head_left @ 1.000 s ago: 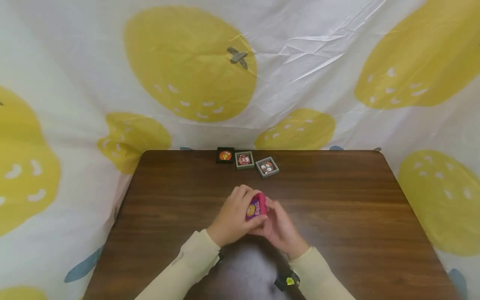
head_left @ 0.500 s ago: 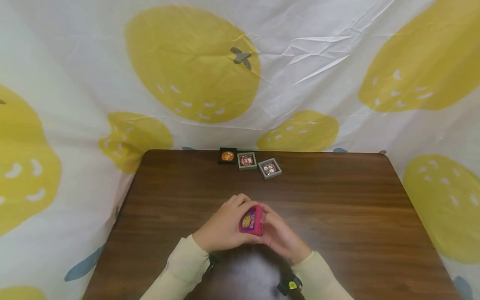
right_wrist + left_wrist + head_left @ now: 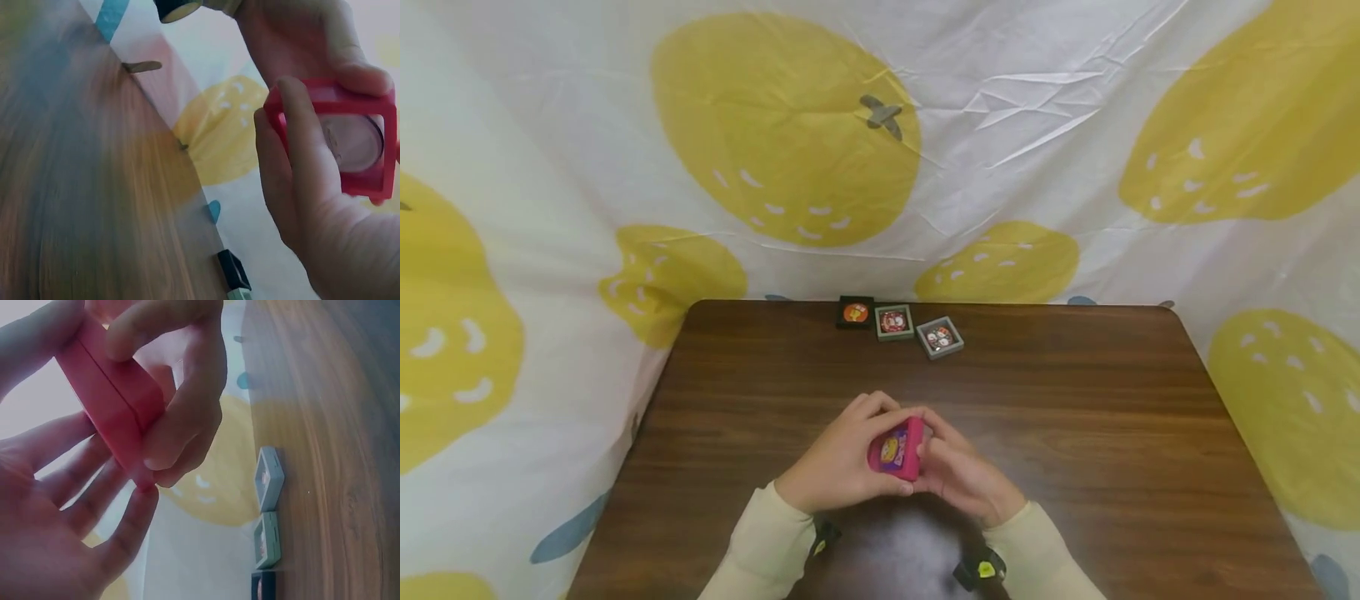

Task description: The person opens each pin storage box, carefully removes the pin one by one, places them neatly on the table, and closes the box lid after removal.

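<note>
A pink square display case (image 3: 914, 454) with a purple and yellow picture in it is held between both hands above the table. My left hand (image 3: 838, 462) grips it from the left, thumb at the near edge and fingers at the far edge. From the right, my right hand (image 3: 970, 483) pinches the case at its back side. In the left wrist view the case (image 3: 106, 394) shows a seam along its edge. The right wrist view shows the back of a round badge (image 3: 361, 147) through the opening in the case.
At the back edge of the brown table (image 3: 1075, 400) lie a black case (image 3: 843, 322), a green-grey case (image 3: 895, 336) and a tilted grey case (image 3: 942, 353), each with a picture inside. A lemon-print curtain (image 3: 970, 50) hangs behind and at the sides.
Both hands have come nearer to the body with the pink case, and it has shifted slightly left. The right fingers have moved along its back side. The other cases lie still.
</note>
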`<state>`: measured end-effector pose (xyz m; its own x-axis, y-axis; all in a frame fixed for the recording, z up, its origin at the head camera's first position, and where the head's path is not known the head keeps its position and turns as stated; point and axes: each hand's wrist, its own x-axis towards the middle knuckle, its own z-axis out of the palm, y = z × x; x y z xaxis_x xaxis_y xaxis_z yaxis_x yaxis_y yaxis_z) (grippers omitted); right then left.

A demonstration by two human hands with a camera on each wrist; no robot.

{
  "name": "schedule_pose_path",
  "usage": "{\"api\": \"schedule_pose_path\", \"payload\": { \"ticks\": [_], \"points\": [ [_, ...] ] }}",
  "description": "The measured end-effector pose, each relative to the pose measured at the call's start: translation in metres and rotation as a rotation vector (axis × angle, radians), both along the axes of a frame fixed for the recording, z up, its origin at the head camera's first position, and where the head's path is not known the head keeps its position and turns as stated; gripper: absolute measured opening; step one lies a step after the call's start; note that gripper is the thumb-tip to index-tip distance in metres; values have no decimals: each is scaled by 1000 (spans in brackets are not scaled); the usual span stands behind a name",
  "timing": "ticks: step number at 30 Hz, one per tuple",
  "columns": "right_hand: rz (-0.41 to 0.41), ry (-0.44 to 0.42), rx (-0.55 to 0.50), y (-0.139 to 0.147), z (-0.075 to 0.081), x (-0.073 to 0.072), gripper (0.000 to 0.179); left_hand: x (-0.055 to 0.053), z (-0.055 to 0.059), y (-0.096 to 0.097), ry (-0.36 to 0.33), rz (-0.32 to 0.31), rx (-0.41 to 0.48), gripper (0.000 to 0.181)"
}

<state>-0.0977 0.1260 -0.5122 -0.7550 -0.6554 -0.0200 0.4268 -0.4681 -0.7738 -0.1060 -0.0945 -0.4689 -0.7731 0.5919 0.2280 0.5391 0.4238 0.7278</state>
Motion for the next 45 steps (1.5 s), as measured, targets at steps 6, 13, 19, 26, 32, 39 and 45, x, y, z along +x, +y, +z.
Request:
{"api": "schedule_pose_path", "payload": {
  "ticks": [6,13,19,26,32,39,45],
  "points": [
    [13,70,-94,-3,4,2,47,0,-1,0,54,10,59,84],
    [-16,82,-40,-6,8,3,42,2,-5,-4,20,45,108,80],
    [-12,50,-62,-7,3,6,45,1,-4,-4,36,48,73,78],
    [-37,34,-70,-4,-1,10,49,1,-6,-1,10,33,49,79],
    [-49,33,-45,-6,-1,9,45,3,-7,0,2,44,38,79],
    [-19,6,-100,-3,-4,9,46,4,-7,-1,-7,28,52,80],
    [-16,9,-91,-3,-6,10,42,5,-6,-2,-15,0,42,82]
  ]
}}
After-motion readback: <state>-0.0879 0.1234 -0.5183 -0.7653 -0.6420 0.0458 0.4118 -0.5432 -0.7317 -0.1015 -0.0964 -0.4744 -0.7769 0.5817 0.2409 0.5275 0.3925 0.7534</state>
